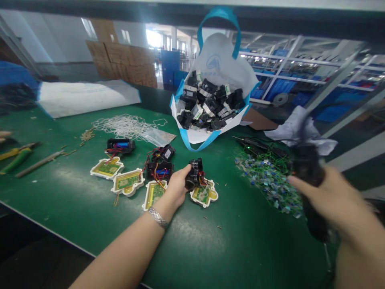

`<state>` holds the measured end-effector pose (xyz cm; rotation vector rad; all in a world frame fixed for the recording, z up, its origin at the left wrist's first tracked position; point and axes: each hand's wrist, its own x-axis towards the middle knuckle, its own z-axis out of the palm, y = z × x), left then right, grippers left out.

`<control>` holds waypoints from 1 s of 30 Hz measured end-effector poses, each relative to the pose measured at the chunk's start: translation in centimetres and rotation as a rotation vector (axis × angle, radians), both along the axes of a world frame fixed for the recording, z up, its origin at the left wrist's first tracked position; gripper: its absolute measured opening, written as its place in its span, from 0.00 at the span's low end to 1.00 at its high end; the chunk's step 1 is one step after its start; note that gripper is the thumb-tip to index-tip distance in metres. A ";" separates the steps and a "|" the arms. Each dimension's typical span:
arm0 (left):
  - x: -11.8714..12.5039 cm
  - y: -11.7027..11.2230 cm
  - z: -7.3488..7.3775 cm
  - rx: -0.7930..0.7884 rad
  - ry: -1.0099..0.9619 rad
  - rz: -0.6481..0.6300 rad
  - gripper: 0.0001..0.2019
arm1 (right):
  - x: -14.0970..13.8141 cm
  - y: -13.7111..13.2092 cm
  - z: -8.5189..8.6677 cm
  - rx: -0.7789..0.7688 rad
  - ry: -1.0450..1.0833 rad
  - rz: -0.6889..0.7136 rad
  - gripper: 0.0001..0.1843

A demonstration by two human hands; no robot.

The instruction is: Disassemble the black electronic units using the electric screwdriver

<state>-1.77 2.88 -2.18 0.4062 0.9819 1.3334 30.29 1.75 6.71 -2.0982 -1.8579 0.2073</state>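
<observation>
My left hand [178, 185], a silver band at its wrist, grips a black plastic housing [195, 173] with red and dark wires. They run to a green circuit board in a white-rimmed case [204, 193] on the table. At the right, blurred by motion, my right hand [333, 196] is wrapped round a black electric screwdriver [309, 172], its thin bit pointing down and a cord at its top. Left of my left hand lie several similar units: a black housing with a blue cell [120, 147], another black housing [159, 170] and open board cases [128, 181].
A white and blue bag [192, 136] full of black parts stands at the back. White wire loops [123, 126], a plastic pouch [159, 137], pliers [18, 156] and a rod [39, 163] lie leftward. Right are a pile of green-wired small pieces [270, 180] and a dark pointed tool [255, 143].
</observation>
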 end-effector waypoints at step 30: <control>1.1 -0.6 -0.6 0.177 0.273 -0.207 0.20 | -13.9 0.4 -6.2 -0.060 -0.014 0.487 0.07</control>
